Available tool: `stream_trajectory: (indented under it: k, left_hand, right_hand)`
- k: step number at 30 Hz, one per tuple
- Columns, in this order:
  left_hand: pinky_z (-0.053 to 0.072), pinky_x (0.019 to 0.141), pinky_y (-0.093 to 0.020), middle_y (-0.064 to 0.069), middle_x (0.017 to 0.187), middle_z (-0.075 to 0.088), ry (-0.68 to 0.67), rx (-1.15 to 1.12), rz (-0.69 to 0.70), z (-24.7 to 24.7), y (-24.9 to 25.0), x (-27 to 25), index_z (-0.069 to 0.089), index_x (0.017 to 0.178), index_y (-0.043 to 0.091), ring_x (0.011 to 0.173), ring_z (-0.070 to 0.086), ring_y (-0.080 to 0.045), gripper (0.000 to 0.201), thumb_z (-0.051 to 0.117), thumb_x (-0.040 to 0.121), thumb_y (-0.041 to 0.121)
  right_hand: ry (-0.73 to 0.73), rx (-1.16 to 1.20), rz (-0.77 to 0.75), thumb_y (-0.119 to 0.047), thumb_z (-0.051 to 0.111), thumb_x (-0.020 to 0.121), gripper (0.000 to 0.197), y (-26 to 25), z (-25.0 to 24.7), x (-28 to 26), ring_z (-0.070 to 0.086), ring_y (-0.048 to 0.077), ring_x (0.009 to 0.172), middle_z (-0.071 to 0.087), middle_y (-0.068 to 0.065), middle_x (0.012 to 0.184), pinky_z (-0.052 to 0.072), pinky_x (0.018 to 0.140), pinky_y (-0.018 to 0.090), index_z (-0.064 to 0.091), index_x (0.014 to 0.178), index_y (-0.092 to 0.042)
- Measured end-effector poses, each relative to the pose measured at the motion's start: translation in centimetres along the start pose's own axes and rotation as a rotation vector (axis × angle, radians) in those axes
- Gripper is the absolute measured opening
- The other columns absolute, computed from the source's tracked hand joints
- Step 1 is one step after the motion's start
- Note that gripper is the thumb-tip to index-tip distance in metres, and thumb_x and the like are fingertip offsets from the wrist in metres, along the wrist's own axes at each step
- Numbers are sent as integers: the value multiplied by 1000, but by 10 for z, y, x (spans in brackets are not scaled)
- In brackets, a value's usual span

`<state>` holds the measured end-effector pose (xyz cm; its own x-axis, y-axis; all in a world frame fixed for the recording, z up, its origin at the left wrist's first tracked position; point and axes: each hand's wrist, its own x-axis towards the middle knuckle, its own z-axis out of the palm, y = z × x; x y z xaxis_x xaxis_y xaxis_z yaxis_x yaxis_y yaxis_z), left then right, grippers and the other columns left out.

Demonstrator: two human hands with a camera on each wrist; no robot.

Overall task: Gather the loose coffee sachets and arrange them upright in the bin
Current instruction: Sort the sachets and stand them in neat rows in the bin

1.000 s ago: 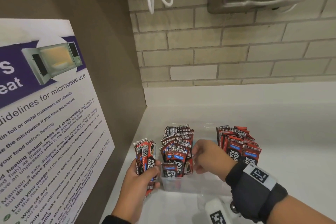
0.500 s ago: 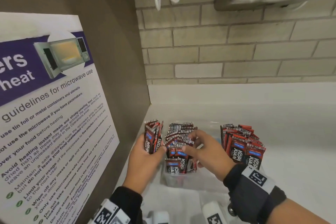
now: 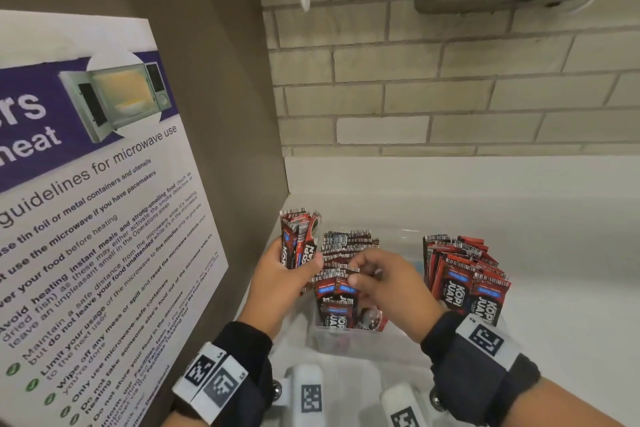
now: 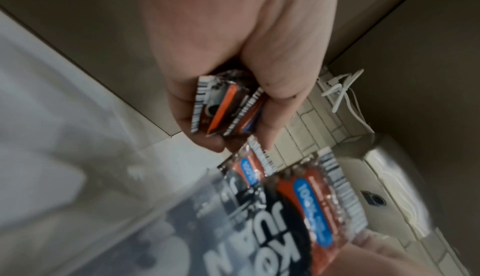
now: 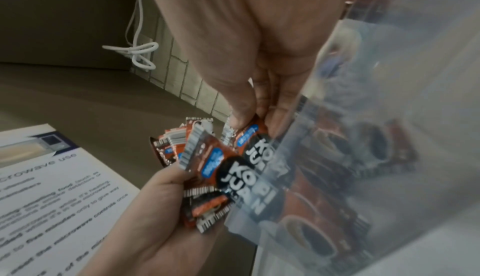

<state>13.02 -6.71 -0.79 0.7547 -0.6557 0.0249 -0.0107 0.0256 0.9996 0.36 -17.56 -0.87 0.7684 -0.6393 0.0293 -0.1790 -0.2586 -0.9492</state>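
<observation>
Spare sachet bundle [image 3: 298, 243] being gripped upright by left hand [image 3: 277, 282], kept ready beside bin [image 3: 349, 340]. One sachet [image 5: 249, 134] being pinched between right hand [image 3: 388, 284] fingers [image 5: 240, 116], likely for slotting upright among packed row.

red-black sachets [image 3: 465, 282], clear bin [image 3: 346, 340]

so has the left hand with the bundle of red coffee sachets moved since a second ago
Yes. The left hand with its bundle of red coffee sachets has risen and shifted right, closer to the clear plastic bin.

Brick wall [image 3: 450, 94]; white counter [image 3: 554, 218]; microwave poster [image 3: 86, 201].
</observation>
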Motion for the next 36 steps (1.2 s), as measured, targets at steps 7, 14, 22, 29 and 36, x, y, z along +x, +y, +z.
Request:
stream_trajectory:
  k: [7, 14, 22, 29, 36]
  left_hand:
    - [54, 71, -36, -11, 92, 71, 14, -60, -15, -7, -3, -6, 62, 104, 20, 81, 66, -23, 24, 71, 82, 12]
    - [48, 62, -35, -10, 74, 63, 96, -72, -46, -15, -9, -15, 60, 98, 13, 69, 56, -23, 18, 67, 84, 5]
    - [45, 58, -33, -8, 68, 63, 35, 10, -42, -7, -5, -21, 61, 94, 12, 62, 54, -21, 19, 63, 82, -3]
    - [47, 60, -32, -9, 75, 61, 109, -2, -27, -14, -6, -27, 61, 95, 18, 66, 54, -21, 18, 68, 83, 5]
    - [54, 65, -29, -4, 79, 65, 149, -88, -28, -24, 1, -41, 63, 94, 21, 71, 60, -16, 23, 74, 78, 9]
  right_hand:
    - [45, 63, 0, 11, 61, 81, 24, 1, 4, -1, 52, 15, 67, 49, 4, 78, 51, 54, 15, 55, 83, -12]
    - [39, -62, -1, 3, 64, 82, 22, 3, 4, 0, 59, 18, 66, 57, 3, 76, 56, 61, 27, 58, 75, -16]
    - [-83, -144, 44, 5, 64, 82, 32, 2, 11, 7, 52, -3, 39, 56, 1, 68, 41, 44, 11, 52, 67, -21]
    - [-145, -275, 32, 0, 69, 76, 23, 5, 8, 7, 50, 5, 65, 54, -6, 75, 47, 58, 15, 57, 81, -20]
    - [-148, -333, 8, 3, 60, 83, 32, 9, 2, 9, 47, 0, 64, 53, -5, 90, 38, 50, 9, 59, 110, -13]
